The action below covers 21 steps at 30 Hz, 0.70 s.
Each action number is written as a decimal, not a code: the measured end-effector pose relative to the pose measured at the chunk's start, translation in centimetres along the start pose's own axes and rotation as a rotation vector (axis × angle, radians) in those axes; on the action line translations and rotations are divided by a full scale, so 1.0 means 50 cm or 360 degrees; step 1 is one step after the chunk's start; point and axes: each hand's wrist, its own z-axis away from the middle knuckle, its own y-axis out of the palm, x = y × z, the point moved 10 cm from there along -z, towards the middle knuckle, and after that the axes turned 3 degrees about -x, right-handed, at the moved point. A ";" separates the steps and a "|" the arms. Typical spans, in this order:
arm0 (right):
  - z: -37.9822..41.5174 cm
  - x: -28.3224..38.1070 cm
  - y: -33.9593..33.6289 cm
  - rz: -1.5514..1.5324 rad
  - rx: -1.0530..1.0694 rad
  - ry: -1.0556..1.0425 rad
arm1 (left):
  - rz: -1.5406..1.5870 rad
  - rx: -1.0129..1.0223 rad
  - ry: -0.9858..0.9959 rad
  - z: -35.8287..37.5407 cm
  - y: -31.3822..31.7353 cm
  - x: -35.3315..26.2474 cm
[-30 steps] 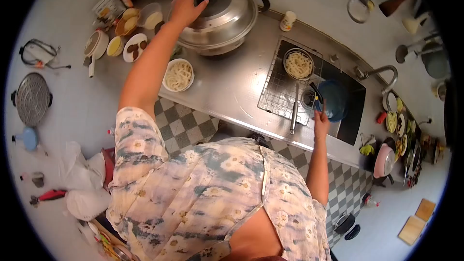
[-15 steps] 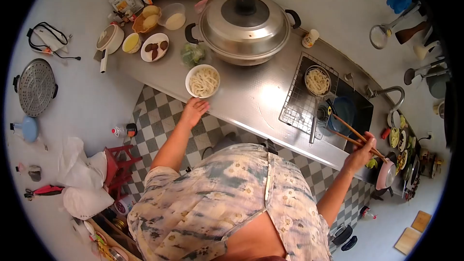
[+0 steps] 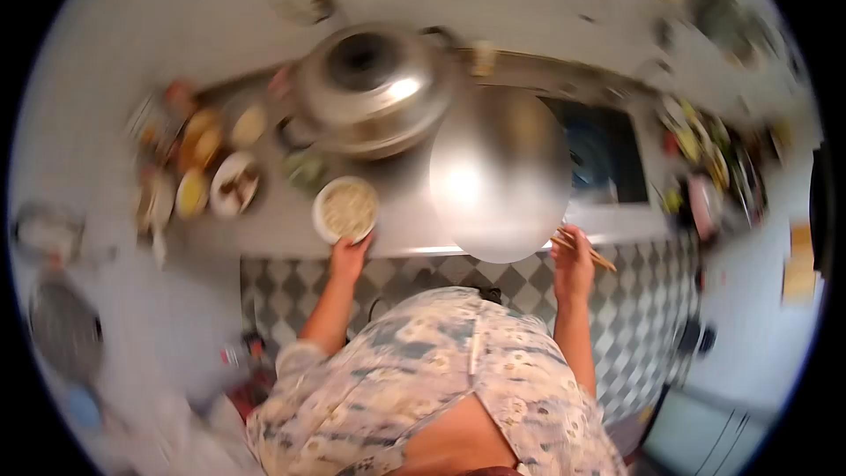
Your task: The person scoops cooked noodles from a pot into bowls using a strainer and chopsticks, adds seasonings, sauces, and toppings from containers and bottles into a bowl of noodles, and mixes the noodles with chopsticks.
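Hands had shifted: left hand [image 3: 350,253] came off the pot [image 3: 370,88] and gripped the noodle bowl [image 3: 345,209] at its 6 o'clock rim, near the bench [image 3: 273,234] edge. Right hand [image 3: 574,263], closed on chopsticks [image 3: 583,251], had pulled back to that edge. View blurred.

Left hand [image 3: 350,256]: off the big pot's lid a second ago, now at the near rim of the noodle bowl [image 3: 345,209].
Right hand [image 3: 573,257]: back from the sink to the counter's near edge.
Chopsticks [image 3: 582,250]: now in the right hand, seemingly still gripped; blur hides detail.
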 end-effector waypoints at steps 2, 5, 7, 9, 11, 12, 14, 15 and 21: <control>0.047 0.037 -0.042 -0.0087 -0.0229 -0.0083 | -0.0305 0.0059 -0.0034 0.028 0.016 -0.004; 0.090 0.074 -0.102 -0.0200 -0.0171 -0.0186 | -0.0712 0.0209 -0.0211 0.043 0.030 0.023; 0.129 0.089 -0.159 -0.0286 -0.0192 -0.0258 | -0.0916 0.0314 -0.0305 0.114 0.105 0.064; 0.178 0.110 -0.228 -0.0357 -0.0308 -0.0345 | -0.1056 0.0423 -0.0493 0.159 0.139 0.137; 0.214 0.132 -0.325 -0.0429 -0.0414 -0.0400 | -0.1140 0.0521 -0.0740 0.201 0.169 0.255; 0.242 0.142 -0.379 -0.0451 -0.0491 -0.0414 | -0.1156 0.0612 -0.0829 0.241 0.201 0.317; 0.296 0.171 -0.484 -0.0494 -0.0574 -0.0490 | -0.1229 0.0768 -0.0953 0.328 0.270 0.440; 0.326 0.182 -0.530 -0.0503 -0.0610 -0.0524 | -0.1182 0.0811 -0.1076 0.383 0.305 0.498; 0.542 0.266 -0.893 -0.0578 -0.1124 -0.0767 | -0.1275 0.0983 -0.1509 0.616 0.372 0.857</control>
